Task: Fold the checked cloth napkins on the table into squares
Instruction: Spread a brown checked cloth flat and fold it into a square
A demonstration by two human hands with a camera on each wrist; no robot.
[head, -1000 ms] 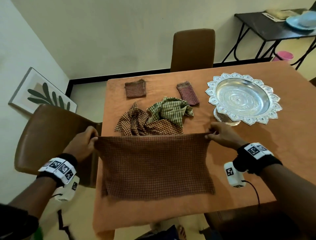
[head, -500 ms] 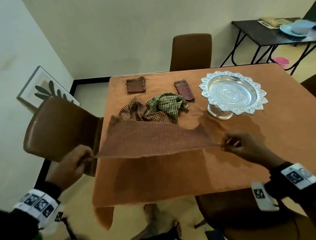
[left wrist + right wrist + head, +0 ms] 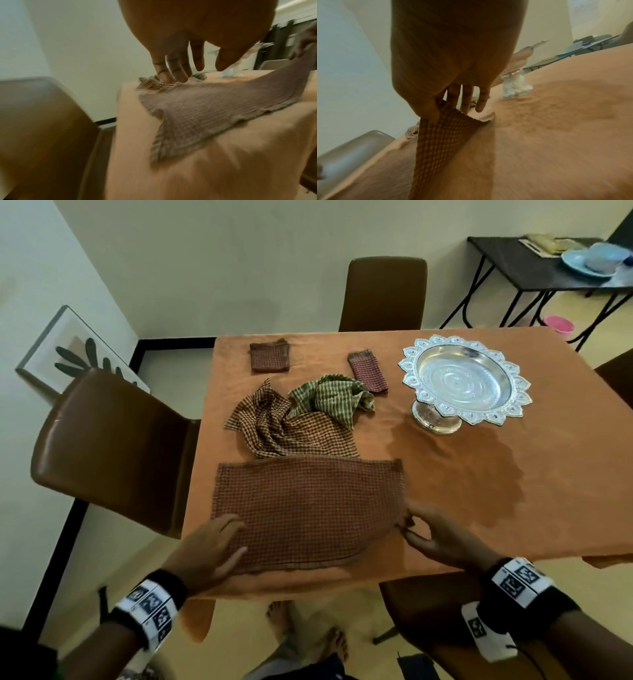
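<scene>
side table (image 3: 548,273) cropped, wrist views blurred

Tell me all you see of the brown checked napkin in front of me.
The brown checked napkin is woven cloth in fine small checks, folded into a wide rectangle near the table's front edge. The left hand rests on its left end; the right hand pinches its right edge, lifting it slightly. Its far edge touches the crumpled napkins.

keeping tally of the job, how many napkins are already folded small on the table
2. A brown folded napkin lies at the far left of the table; a reddish folded napkin lies beside the silver bowl. None seems hidden.
</scene>
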